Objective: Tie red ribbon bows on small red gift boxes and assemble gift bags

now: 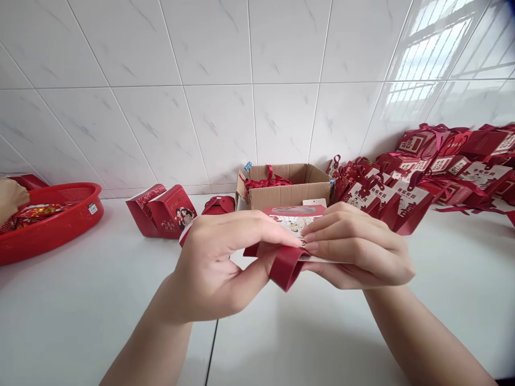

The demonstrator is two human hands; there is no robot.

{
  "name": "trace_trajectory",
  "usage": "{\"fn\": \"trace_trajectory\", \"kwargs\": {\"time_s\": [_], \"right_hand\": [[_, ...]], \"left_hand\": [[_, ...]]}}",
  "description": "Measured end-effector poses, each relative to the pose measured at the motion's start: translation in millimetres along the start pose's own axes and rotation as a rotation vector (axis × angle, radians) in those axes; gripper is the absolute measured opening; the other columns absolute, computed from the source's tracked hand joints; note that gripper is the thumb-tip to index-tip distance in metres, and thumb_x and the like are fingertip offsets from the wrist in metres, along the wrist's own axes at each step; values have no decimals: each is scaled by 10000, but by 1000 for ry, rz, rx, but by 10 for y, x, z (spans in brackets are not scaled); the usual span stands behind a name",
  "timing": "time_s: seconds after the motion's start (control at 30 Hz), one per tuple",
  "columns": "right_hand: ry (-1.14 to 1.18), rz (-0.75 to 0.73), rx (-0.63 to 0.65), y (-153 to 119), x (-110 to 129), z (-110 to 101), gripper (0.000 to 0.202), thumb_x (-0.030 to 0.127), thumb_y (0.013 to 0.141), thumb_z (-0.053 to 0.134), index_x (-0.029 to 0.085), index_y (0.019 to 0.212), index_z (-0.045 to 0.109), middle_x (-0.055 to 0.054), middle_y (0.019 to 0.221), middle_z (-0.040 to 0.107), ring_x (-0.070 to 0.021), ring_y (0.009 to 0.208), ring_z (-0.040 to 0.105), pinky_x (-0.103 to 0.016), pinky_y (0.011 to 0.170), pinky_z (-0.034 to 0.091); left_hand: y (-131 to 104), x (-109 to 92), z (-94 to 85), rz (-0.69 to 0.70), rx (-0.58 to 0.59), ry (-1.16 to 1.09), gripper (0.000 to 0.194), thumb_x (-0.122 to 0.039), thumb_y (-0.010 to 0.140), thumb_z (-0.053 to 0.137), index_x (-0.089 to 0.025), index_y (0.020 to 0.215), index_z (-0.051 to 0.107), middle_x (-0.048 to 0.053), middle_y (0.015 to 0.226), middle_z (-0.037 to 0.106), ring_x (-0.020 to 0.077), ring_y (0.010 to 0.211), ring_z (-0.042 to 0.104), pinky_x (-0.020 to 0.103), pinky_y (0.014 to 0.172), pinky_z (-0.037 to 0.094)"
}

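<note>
Between both hands, above the table, is a red and white gift box (290, 222) with a printed picture, tilted so its ribbon end faces me. My left hand (229, 257) pinches the box's near edge beside a looped dark red ribbon (286, 268). My right hand (358, 246) grips the other side, fingers on the printed face and thumb beneath. Both hands are closed on the box, and they hide much of its sides. The ribbon loop hangs down from the near end between the hands.
Behind the hands stands a cardboard box (289, 195) of red ribbons. Red boxes (171, 212) stand to its left. A red basket (60, 228) of wrapped items is at far left, with another person's hand (12, 198) over it. Several ribboned gift boxes (414, 203) are piled right, against the tiled wall.
</note>
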State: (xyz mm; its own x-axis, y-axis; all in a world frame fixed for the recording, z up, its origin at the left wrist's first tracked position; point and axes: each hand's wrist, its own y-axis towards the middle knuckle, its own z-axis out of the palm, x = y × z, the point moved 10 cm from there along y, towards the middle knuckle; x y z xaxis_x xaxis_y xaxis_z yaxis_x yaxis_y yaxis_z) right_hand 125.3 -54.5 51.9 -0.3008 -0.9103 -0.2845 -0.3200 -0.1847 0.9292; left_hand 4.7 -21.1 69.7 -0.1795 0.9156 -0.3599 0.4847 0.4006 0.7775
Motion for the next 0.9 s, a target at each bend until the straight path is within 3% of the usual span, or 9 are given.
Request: {"fn": "trace_trajectory", "kwargs": {"time_s": [0.23, 0.4, 0.53, 0.9], "right_hand": [[-34, 12, 10, 14, -15, 5, 127, 150, 796, 681, 197, 730, 584, -1, 596, 657, -148, 600, 666, -277, 524, 512], [-35, 23, -24, 25, -9, -32, 121, 128, 786, 682, 187, 730, 592, -4, 594, 658, -150, 599, 669, -273, 522, 515], [-5, 14, -47, 37, 5, -59, 116, 138, 806, 659, 182, 718, 598, -5, 585, 656, -147, 585, 667, -268, 517, 520], [100, 42, -82, 32, -33, -70, 77, 149, 798, 668, 179, 752, 613, -14, 595, 659, -153, 579, 669, -273, 514, 519]], "left_hand": [[12, -72, 52, 57, 194, -7, 323, 3, 726, 588, -218, 941, 684, 57, 942, 698, 195, 857, 670, 304, 731, 581], [49, 27, 67, 9, 162, -10, 229, -121, 765, 642, -223, 970, 656, 68, 913, 694, 227, 881, 648, 346, 756, 560], [51, -7, 128, 51, 155, -109, 180, -167, 793, 641, -188, 972, 650, 77, 878, 684, 205, 816, 635, 324, 698, 553], [38, -75, 164, 106, 161, -155, 188, -131, 822, 579, -150, 1003, 629, 93, 867, 662, 179, 767, 601, 313, 678, 530]]}}
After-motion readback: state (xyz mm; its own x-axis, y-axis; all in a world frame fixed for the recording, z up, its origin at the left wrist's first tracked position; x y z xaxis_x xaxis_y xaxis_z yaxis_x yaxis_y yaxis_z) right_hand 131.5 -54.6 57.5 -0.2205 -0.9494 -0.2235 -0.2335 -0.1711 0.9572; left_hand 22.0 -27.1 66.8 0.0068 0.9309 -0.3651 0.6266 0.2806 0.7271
